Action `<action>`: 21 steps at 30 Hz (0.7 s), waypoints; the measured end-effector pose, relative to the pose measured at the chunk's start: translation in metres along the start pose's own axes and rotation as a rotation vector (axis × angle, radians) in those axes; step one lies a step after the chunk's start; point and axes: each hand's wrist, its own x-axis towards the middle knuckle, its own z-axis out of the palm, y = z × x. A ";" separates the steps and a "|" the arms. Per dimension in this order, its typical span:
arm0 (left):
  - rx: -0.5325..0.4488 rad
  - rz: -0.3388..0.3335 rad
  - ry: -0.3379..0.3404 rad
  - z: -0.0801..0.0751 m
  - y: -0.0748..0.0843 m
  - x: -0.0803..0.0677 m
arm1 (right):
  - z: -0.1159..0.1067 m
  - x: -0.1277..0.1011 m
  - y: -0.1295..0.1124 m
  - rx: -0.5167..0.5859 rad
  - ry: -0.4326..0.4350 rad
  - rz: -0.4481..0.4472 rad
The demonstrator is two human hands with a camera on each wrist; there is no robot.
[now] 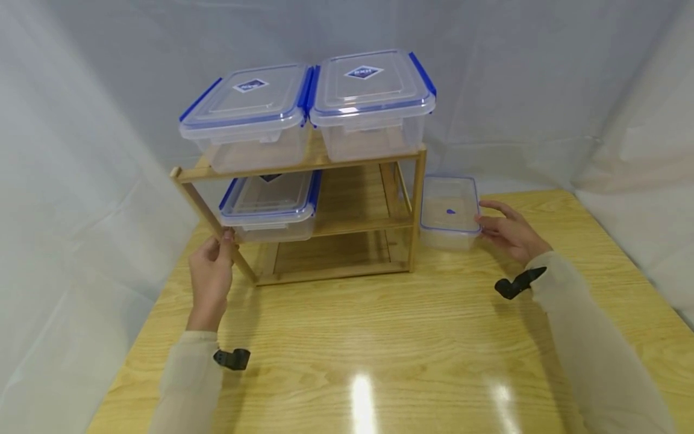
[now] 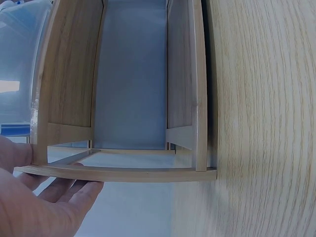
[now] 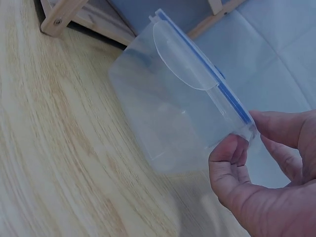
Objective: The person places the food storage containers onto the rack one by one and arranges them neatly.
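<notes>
My left hand [image 1: 210, 271] grips the left front post of a wooden shelf rack [image 1: 363, 224], at the height of its middle shelf. In the left wrist view the fingers [image 2: 81, 197] wrap behind that post. On the table right of the rack stands a clear plastic food container [image 1: 450, 205] with a thin blue line round its top. My right hand [image 1: 506, 232] pinches its near right corner at the rim, thumb below and fingers above in the right wrist view. A clear side flap [image 3: 182, 59] hangs down the container's wall. A blue-edged lidded container [image 1: 268, 208] sits on the middle shelf, beside the left hand.
Two larger lidded containers, a left one [image 1: 249, 120] and a right one [image 1: 374, 102], stand side by side on the rack's top. The wooden table [image 1: 325, 337] runs out to a right edge. Pale cloth [image 1: 515, 90] hangs behind and at both sides.
</notes>
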 end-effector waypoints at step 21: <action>-0.009 0.006 -0.007 0.000 0.001 -0.001 | 0.002 -0.008 0.009 0.142 -0.073 -0.048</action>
